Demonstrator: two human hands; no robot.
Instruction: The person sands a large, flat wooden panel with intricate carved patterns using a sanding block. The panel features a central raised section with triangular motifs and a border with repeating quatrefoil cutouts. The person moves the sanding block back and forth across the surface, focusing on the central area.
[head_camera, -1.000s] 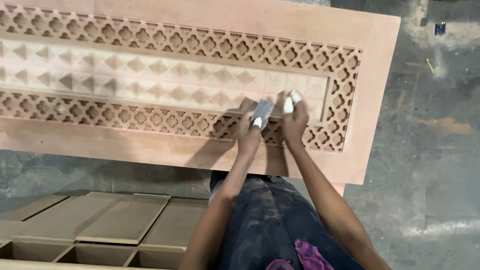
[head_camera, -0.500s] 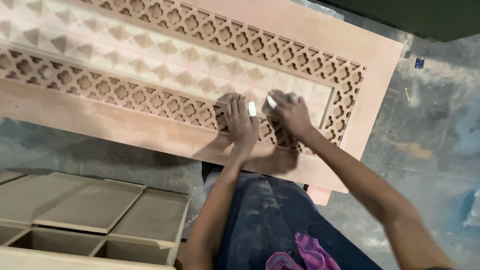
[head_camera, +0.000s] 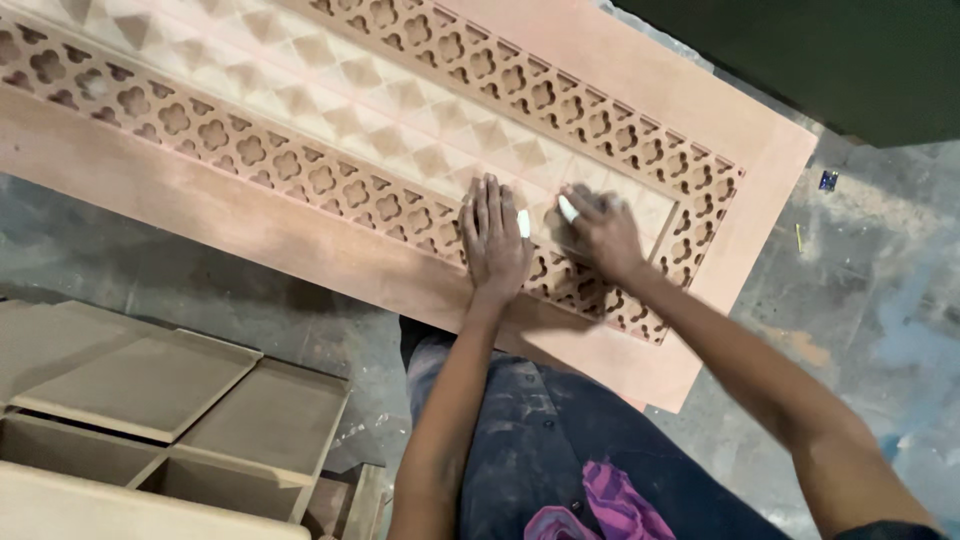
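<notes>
A long carved wooden panel (head_camera: 300, 235) lies across the view, with a lattice border and a middle band of raised diamonds. My left hand (head_camera: 495, 240) lies flat on the near lattice border, fingers straight and close together, with a small white bit at the thumb. My right hand (head_camera: 603, 235) presses on the carving just to the right of it, near the panel's right end. It is motion-blurred with its fingers bent, and a white bit shows at its thumb. Whether anything lies under the right palm is hidden.
Flat brown boards and an open-celled wooden frame (head_camera: 150, 400) are stacked at the lower left. Grey stained concrete floor (head_camera: 880, 300) surrounds the panel, with a small blue object (head_camera: 827, 180) on it at the right. A dark surface (head_camera: 830, 60) fills the top right corner.
A second ago both hands held a small grey strip between them above the lattice. Now the left hand lies flat, the right presses beside it, and the view has tilted.
</notes>
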